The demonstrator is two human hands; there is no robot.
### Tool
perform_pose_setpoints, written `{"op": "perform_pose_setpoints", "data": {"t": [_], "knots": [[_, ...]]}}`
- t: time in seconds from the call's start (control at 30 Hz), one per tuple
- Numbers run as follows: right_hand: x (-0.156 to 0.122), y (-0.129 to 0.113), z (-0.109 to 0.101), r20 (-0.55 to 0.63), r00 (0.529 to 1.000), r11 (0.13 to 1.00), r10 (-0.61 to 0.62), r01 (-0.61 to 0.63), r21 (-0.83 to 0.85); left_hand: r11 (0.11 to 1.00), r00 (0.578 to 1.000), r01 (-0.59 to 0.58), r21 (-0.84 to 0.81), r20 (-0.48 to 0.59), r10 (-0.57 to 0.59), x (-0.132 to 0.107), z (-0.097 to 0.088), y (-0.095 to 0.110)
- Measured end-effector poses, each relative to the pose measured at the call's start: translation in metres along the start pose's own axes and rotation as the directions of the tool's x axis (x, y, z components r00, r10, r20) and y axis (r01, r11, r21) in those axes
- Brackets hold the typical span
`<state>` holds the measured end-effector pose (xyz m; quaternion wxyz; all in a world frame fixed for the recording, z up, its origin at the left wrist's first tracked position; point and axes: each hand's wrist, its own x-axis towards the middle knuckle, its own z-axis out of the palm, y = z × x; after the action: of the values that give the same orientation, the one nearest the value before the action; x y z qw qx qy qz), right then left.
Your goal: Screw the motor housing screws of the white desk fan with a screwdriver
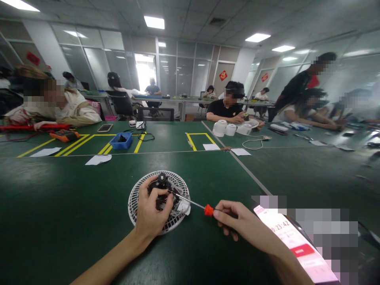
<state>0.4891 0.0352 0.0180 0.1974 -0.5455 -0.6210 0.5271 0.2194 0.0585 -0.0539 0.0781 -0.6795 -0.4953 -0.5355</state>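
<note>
A round white fan grille (pixel 134 198) lies on the green table in front of me, with a black motor assembly (pixel 162 179) and some wires on it. My left hand (pixel 154 208) is closed on the motor assembly, thumb and fingers pinching near the screwdriver's tip. In my right hand (pixel 233 217) is a screwdriver (pixel 208 210) with a red and black handle. Its metal shaft points left, and the tip meets the motor assembly beside my left fingertips. A white tag (pixel 184 206) shows at the grille's right side. The exact contact at the tip is too small to make out.
A lit phone (pixel 297 245) lies at the right, close to my right forearm. Farther back are a blue bin (pixel 121 140), an orange multimeter (pixel 65 135), paper slips (pixel 98 159) and white housings (pixel 219 128). Co-workers sit around the far tables.
</note>
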Motion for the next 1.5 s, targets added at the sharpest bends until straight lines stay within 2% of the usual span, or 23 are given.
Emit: {"op": "perform_pose_setpoints", "data": {"t": [0.17, 0.33, 0.43, 0.53, 0.6, 0.7, 0.9, 1.13, 1.27, 1.5], "knots": [[0.002, 0.000, 0.002, -0.028, 1.000, 1.000, -0.004, 0.003, -0.013, 1.000, 1.000, 0.003, 0.000, -0.001, -0.003, 0.000, 0.000, 0.000], [-0.005, -0.010, -0.002, -0.113, 0.989, 0.993, -0.093, 0.084, -0.080, 1.000, 1.000, 0.004, -0.010, -0.016, -0.004, -0.001, 0.000, -0.001], [-0.004, -0.007, -0.003, -0.042, 0.999, 0.999, -0.033, 0.032, -0.005, 1.000, 1.000, -0.001, -0.011, -0.023, 0.001, -0.001, 0.000, -0.001], [0.002, 0.001, -0.001, 0.067, 0.995, 0.995, -0.068, 0.063, 0.080, 1.000, 1.000, -0.001, -0.014, -0.022, 0.001, -0.001, 0.000, -0.002], [0.004, 0.005, 0.001, 0.096, 0.994, 0.989, -0.057, 0.043, 0.142, 1.000, 1.000, -0.004, -0.021, -0.024, 0.003, -0.001, 0.000, -0.002], [0.004, 0.005, 0.002, 0.079, 0.997, 0.984, -0.012, -0.003, 0.179, 0.999, 1.000, -0.008, -0.031, -0.030, 0.007, -0.002, 0.001, -0.003], [-0.004, -0.001, -0.001, 0.007, 1.000, 0.995, -0.021, 0.020, 0.094, 0.999, 1.000, -0.010, -0.047, -0.024, 0.009, -0.002, 0.001, -0.002], [0.001, 0.004, -0.005, 0.086, 0.996, 0.975, -0.018, -0.002, 0.224, 0.998, 1.000, -0.015, -0.054, -0.028, 0.013, -0.004, 0.002, 0.000], [0.003, 0.003, -0.003, 0.059, 0.998, 0.975, 0.004, -0.017, 0.220, 0.998, 0.999, -0.011, -0.056, -0.031, 0.009, -0.004, 0.003, 0.000], [0.001, 0.002, -0.002, -0.032, 0.998, 0.975, -0.053, 0.059, 0.216, 0.999, 1.000, -0.016, -0.043, -0.026, 0.014, -0.003, 0.000, 0.001]]}}
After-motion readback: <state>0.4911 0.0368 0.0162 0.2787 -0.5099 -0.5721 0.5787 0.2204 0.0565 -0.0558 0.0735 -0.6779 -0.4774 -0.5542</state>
